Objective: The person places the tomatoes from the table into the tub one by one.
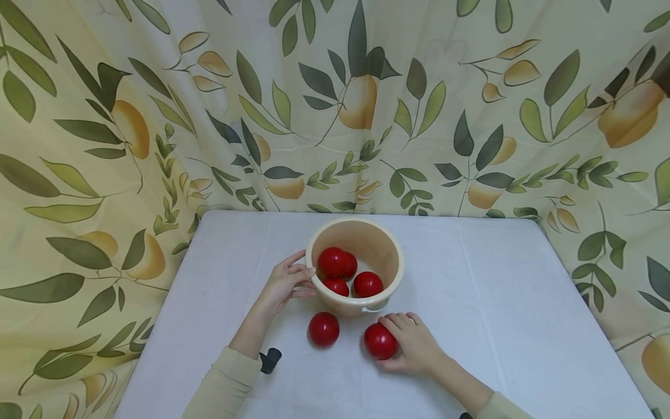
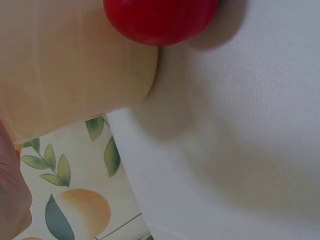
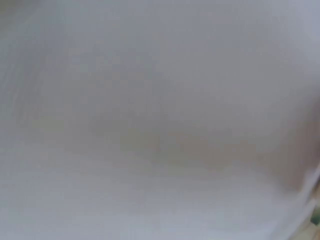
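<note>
A cream plastic bucket (image 1: 382, 247) stands mouth up, its inside visible in the head view. My left hand (image 1: 281, 285) holds its left side, thumb at the rim and fingers against the outer wall. Several shiny red balls (image 1: 369, 284) lie inside the bucket. In front of it, my right hand (image 1: 417, 347) grips another red ball (image 1: 380, 341) from the right, fingers over the top and thumb low. One more red ball (image 1: 323, 329) sits on the table to the left of that one. The left wrist view shows the bucket's wall (image 2: 65, 75) close up, beside a red ball (image 2: 160, 20).
A white cloth covers the table (image 1: 471, 267). Behind and beside it hangs a leaf-and-fruit patterned curtain (image 1: 335, 157). A small black piece (image 1: 270, 360) shows by the left wrist. The right wrist view is a blur of white cloth.
</note>
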The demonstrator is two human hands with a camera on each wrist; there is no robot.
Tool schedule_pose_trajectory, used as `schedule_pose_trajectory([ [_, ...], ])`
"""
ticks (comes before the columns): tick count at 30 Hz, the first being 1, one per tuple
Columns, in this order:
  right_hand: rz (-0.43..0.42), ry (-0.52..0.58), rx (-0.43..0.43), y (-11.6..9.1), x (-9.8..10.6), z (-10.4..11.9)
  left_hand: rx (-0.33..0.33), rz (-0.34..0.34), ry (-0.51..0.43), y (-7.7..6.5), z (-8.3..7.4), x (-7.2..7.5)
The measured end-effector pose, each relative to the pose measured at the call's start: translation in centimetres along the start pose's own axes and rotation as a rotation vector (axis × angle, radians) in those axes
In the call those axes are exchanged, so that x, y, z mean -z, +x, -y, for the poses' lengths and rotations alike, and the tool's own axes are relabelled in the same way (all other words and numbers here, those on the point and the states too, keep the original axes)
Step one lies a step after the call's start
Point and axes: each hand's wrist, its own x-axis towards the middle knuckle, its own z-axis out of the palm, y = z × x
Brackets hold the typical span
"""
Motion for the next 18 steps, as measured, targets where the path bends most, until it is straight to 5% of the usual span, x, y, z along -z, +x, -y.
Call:
schedule_pose_trajectory([
  [18, 0.011, -0.159, 0.109, 2.8, 10.7, -3.3, 0.001, -0.019, -0.006, 0.2, 0.2, 0.1],
])
